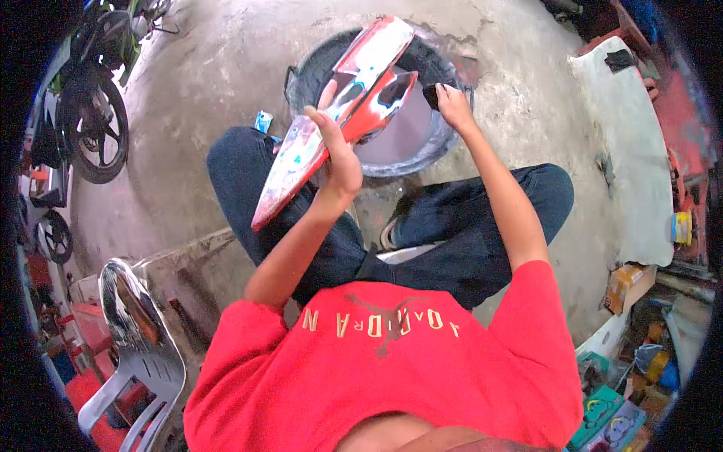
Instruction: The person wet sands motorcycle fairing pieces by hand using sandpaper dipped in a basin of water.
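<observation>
My left hand (337, 154) is closed around a long motorcycle body panel (301, 154), its thumb on the near face. The panel has a red edge, worn white and grey patches and small blue marks. It tilts from over my left thigh up across a black tub (301, 79). Cloudy greyish water (407, 135) lies in the tub. At the tub's right rim my right hand (454, 109) pinches a small black piece (431, 96) that looks like sandpaper. That hand is apart from the panel.
Left, a motorcycle wheel (96, 128) stands on the concrete floor (188, 83). A white plastic chair (147, 346) is at lower left. A pale panel (629, 151) lies right, near a cardboard box (631, 288) and printed boxes (602, 418). A small blue-white packet (263, 120) is beside my left knee.
</observation>
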The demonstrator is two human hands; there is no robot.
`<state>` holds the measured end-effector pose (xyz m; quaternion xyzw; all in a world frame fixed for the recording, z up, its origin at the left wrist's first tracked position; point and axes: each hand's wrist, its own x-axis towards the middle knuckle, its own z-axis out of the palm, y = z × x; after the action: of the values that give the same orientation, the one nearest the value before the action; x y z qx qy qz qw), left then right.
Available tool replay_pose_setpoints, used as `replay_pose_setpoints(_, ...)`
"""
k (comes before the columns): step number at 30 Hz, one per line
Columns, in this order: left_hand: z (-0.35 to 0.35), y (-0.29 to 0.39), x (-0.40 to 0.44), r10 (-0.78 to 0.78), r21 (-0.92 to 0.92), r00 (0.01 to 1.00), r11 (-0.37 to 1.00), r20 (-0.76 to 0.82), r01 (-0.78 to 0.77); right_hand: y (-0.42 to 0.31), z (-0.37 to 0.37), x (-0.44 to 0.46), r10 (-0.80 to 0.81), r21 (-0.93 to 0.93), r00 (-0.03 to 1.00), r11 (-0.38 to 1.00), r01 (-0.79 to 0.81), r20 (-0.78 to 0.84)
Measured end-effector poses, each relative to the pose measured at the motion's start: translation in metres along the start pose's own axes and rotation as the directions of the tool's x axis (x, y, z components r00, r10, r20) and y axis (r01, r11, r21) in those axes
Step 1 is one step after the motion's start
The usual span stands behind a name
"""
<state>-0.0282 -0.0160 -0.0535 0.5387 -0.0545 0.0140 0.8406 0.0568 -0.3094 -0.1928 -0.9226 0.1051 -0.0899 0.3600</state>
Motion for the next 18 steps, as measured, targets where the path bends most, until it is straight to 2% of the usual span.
replay_pose_setpoints(1,-0.001,0.0,0.0,0.0,0.024,1.0,1.0,-0.005,0.0,0.006,0.002,-0.002,0.066,-0.056,0.997,0.996,-0.063,0.05)
replay_pose_setpoints(4,0.0,-0.002,-0.001,-0.006,0.062,1.0,0.998,-0.016,0.007,0.015,0.008,-0.013,0.083,-0.183,0.955,0.983,-0.031,0.284)
replay_pose_setpoints(5,0.001,-0.001,-0.002,-0.022,0.049,1.0,0.999,-0.018,0.023,0.015,0.01,-0.015,0.173,-0.235,0.93,0.967,-0.098,0.324)
replay_pose_setpoints(8,0.0,0.001,-0.002,-0.028,0.042,0.999,0.999,-0.031,0.03,0.02,0.033,-0.018,0.101,-0.309,0.959,0.951,-0.014,0.265)
replay_pose_setpoints(9,0.0,0.002,-0.002,-0.024,0.054,0.999,0.998,-0.04,0.026,0.047,0.057,-0.009,0.095,-0.276,0.954,0.961,-0.014,0.283)
replay_pose_setpoints(12,-0.002,0.003,-0.002,-0.024,0.072,0.999,0.997,-0.039,0.027,0.086,0.13,-0.006,0.061,-0.349,0.941,0.935,0.063,0.334)
replay_pose_setpoints(14,-0.003,0.003,-0.003,-0.025,0.075,0.999,0.997,-0.034,0.027,0.071,0.157,-0.023,0.018,-0.368,0.897,0.915,0.162,0.441)
replay_pose_setpoints(16,-0.002,0.002,-0.006,-0.018,0.084,0.999,0.996,-0.04,0.021,0.026,0.162,-0.04,0.165,-0.35,0.725,0.93,0.111,0.668)
replay_pose_setpoints(17,-0.005,0.002,-0.007,-0.019,0.135,0.999,0.991,-0.032,0.023,0.012,0.167,-0.048,0.164,-0.292,0.693,0.954,0.069,0.702)
replay_pose_setpoints(18,-0.006,0.002,-0.007,-0.034,0.1,0.999,0.994,-0.036,0.038,0.006,0.174,-0.056,0.163,-0.235,0.66,0.972,0.021,0.734)
